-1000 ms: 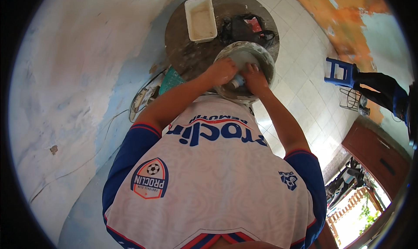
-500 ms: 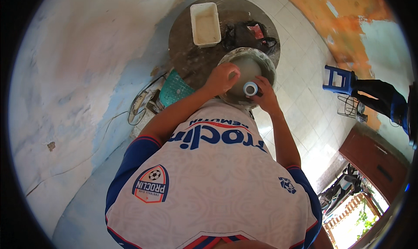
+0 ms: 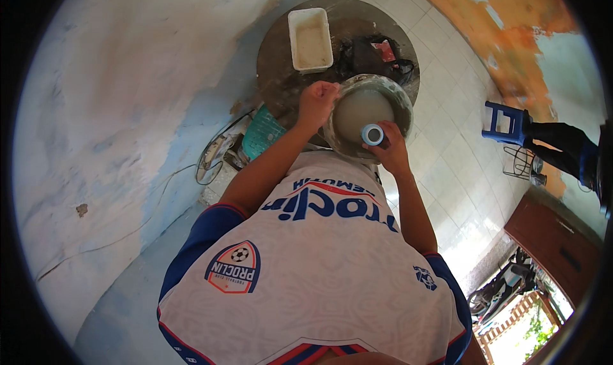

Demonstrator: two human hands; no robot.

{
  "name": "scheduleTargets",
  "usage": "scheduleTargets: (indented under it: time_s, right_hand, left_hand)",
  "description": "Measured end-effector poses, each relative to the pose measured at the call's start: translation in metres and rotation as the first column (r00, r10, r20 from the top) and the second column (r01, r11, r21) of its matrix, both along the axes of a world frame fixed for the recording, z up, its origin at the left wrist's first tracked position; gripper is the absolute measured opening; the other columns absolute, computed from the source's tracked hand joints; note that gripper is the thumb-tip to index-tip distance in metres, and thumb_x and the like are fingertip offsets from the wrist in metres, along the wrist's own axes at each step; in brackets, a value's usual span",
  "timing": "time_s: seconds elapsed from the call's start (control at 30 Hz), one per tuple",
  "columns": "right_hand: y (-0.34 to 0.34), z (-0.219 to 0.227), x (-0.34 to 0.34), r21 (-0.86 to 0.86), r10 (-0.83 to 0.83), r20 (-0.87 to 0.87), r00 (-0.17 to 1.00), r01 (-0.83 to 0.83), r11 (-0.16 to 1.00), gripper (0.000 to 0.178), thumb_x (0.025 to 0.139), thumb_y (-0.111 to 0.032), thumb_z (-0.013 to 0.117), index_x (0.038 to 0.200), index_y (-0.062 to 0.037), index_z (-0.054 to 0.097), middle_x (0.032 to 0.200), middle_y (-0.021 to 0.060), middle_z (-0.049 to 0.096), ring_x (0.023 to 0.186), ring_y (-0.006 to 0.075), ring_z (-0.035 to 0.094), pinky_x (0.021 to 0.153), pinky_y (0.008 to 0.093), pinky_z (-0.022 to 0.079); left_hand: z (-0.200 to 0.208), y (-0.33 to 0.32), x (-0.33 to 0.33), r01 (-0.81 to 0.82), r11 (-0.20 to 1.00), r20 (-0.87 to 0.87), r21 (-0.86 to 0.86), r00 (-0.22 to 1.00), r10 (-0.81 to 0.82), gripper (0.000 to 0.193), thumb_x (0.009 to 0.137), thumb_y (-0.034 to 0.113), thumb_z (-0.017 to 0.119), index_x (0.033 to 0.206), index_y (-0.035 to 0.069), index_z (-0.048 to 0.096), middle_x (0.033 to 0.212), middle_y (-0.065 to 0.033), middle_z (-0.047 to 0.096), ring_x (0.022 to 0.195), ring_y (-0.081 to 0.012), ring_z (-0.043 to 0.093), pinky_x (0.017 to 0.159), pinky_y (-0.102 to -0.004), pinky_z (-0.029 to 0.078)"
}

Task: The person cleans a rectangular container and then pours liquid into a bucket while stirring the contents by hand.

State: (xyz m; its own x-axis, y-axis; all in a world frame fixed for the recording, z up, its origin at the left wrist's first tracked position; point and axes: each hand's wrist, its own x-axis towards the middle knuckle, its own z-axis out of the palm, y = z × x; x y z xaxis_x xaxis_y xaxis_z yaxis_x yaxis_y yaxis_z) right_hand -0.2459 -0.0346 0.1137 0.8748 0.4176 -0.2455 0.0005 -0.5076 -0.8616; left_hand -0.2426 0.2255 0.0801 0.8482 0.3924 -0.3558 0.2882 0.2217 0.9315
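A round bucket (image 3: 403, 103) with a mortar-smeared rim stands in front of me, holding a cloudy grey-beige liquid or paste. My right hand (image 3: 392, 149) is closed around a small cylindrical container (image 3: 364, 135) with a light-blue rim and a dark round opening facing up, held over the bucket's near side. My left hand (image 3: 317, 103) is just off the bucket's left rim, its fingers curled and pressed together. Whether anything small is between those fingers is hidden.
The bucket rests by a dark round tabletop (image 3: 274, 59) bearing a white rectangular tub (image 3: 294, 46) and a crumpled black plastic bag (image 3: 361, 57). A teal basket (image 3: 260, 132) and cables lie left, against the wall. A blue stool (image 3: 504, 122) stands right.
My left hand has moved left, from over the bucket to beyond its left rim. The right hand still holds the container over the bucket. The whole view has shifted slightly.
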Motion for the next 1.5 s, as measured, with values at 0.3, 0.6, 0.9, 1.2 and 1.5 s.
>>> scheduleTargets:
  time_s: [0.3, 0.6, 0.9, 1.2, 1.5]
  right_hand:
    - [0.002, -0.002, 0.005, -0.062, 0.093, 0.042, 0.995, -0.09, 0.994, 0.058, 0.074, -0.007, 0.094, 0.127, -0.0021, 0.07, 0.127, 0.0093, 0.059, 0.118, 0.0243, 0.066, 0.1, 0.0356, 0.058]
    - [0.009, 0.002, 0.012, -0.057, 0.078, 0.015, 0.997, -0.077, 0.995, 0.058, 0.074, -0.008, 0.094, 0.126, -0.0028, 0.071, 0.125, 0.009, 0.06, 0.116, 0.0246, 0.067, 0.097, 0.0365, 0.06]
    - [0.009, -0.012, 0.013, -0.086, 0.128, 0.136, 0.982, -0.117, 0.989, 0.056, 0.076, -0.009, 0.093, 0.126, -0.0027, 0.07, 0.124, 0.0092, 0.06, 0.112, 0.0252, 0.069, 0.092, 0.0365, 0.061]
    - [0.019, -0.005, 0.005, 0.031, -0.014, 0.16, 0.987, 0.01, 0.999, 0.055, 0.081, -0.016, 0.087, 0.13, -0.0059, 0.065, 0.124, 0.0159, 0.072, 0.116, 0.0298, 0.072, 0.099, 0.0404, 0.057]
    - [0.028, -0.003, -0.003, -0.01, -0.085, 0.215, 0.973, 0.09, 0.996, 0.053, 0.083, -0.017, 0.085, 0.13, -0.0059, 0.062, 0.112, 0.0161, 0.077, 0.109, 0.031, 0.076, 0.095, 0.0413, 0.057]
  left_hand:
    - [-0.045, 0.035, 0.022, -0.296, 0.919, -0.327, -0.26, 0.923, 0.204, 0.031, 0.098, 0.036, 0.079, 0.108, 0.007, 0.074, 0.084, 0.0018, 0.068, 0.066, -0.009, 0.054, 0.058, -0.0277, 0.043]
    - [-0.061, 0.036, 0.045, -0.455, 0.789, -0.324, -0.413, 0.883, 0.339, 0.027, 0.094, 0.032, 0.083, 0.097, 0.01, 0.068, 0.081, 0.0014, 0.065, 0.061, -0.0105, 0.049, 0.052, -0.03, 0.039]
    - [-0.051, 0.047, 0.024, -0.521, 0.803, -0.34, -0.291, 0.84, 0.422, 0.015, 0.091, 0.024, 0.073, 0.089, 0.014, 0.062, 0.075, 0.003, 0.053, 0.061, -0.0096, 0.048, 0.053, -0.0289, 0.039]
    - [-0.059, 0.08, -0.073, -0.395, 0.914, -0.327, -0.089, 0.879, 0.348, 0.017, 0.091, 0.024, 0.072, 0.087, 0.01, 0.064, 0.072, 0.0048, 0.054, 0.06, -0.0076, 0.047, 0.055, -0.0278, 0.035]
    - [-0.045, 0.076, -0.153, -0.314, 0.943, -0.329, -0.112, 0.907, 0.263, 0.019, 0.092, 0.026, 0.076, 0.085, 0.01, 0.07, 0.07, 0.0048, 0.057, 0.06, -0.0064, 0.048, 0.057, -0.0275, 0.038]
